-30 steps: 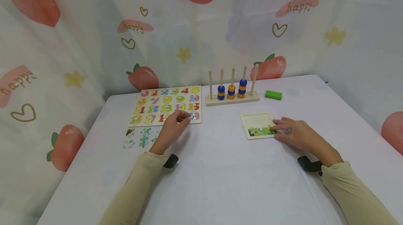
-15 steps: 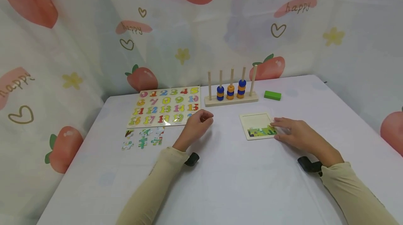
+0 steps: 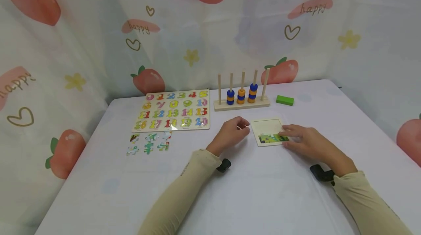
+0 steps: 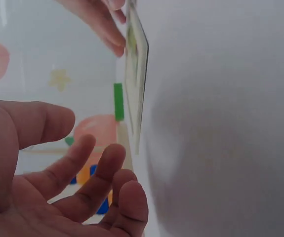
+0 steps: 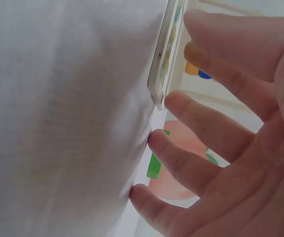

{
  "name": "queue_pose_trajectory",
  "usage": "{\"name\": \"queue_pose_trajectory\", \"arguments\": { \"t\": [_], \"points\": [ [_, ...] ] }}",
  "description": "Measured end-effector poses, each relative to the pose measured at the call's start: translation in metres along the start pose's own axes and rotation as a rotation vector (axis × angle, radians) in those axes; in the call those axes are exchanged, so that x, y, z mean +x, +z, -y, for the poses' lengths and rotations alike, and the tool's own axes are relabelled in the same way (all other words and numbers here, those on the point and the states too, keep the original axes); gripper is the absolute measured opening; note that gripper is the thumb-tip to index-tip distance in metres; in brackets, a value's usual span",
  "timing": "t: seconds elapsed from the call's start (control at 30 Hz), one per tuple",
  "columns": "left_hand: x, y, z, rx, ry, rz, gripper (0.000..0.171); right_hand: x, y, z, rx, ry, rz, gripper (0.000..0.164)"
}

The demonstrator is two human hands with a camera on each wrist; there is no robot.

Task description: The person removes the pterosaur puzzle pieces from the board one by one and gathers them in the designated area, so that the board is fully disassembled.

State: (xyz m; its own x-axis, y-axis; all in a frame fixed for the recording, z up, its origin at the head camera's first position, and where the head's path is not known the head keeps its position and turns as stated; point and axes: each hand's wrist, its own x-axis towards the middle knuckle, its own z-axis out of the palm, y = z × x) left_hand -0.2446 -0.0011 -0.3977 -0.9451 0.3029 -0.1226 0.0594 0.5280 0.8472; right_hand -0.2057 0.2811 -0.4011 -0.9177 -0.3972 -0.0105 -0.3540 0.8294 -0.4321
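A small jigsaw tray (image 3: 268, 124) lies on the white table, its front part filled with green picture pieces (image 3: 269, 138) and its back part bare. At its right edge is my right hand (image 3: 307, 141), with fingers spread; in the right wrist view the fingertips (image 5: 174, 100) are by the tray's corner and two others reach the cloth. My left hand (image 3: 230, 135) hovers just left of the tray. Its thumb and loosely bent fingers (image 4: 109, 160) stand apart in the left wrist view, and nothing is seen between them.
Loose jigsaw pieces (image 3: 149, 148) lie at the left, in front of a number board (image 3: 179, 120). A wooden bead stand (image 3: 241, 105) with blue and orange beads stands at the back. Right of it sits a green block (image 3: 284, 100). A printed curtain (image 3: 217, 37) hangs behind.
My left hand has moved right, from over the number board's front edge to beside the tray. The right hand stays at the tray, its fingertips shifted slightly left.
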Motion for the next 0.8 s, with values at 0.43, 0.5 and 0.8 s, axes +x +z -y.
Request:
{"name": "queue_pose_trajectory", "arguments": {
  "t": [0.43,0.5,0.8],
  "points": [
    [0.016,0.03,-0.017,0.319,0.103,0.162,0.039,0.001,-0.001,0.004,-0.026,-0.054,0.025,0.044],
    [0.016,0.031,-0.018,0.359,0.097,0.162,0.04,0.002,-0.002,0.004,-0.022,-0.062,0.019,0.042],
    [0.018,0.04,-0.019,0.49,0.115,0.126,0.036,0.001,0.0,0.003,-0.018,-0.065,0.004,0.041]
  ]
}}
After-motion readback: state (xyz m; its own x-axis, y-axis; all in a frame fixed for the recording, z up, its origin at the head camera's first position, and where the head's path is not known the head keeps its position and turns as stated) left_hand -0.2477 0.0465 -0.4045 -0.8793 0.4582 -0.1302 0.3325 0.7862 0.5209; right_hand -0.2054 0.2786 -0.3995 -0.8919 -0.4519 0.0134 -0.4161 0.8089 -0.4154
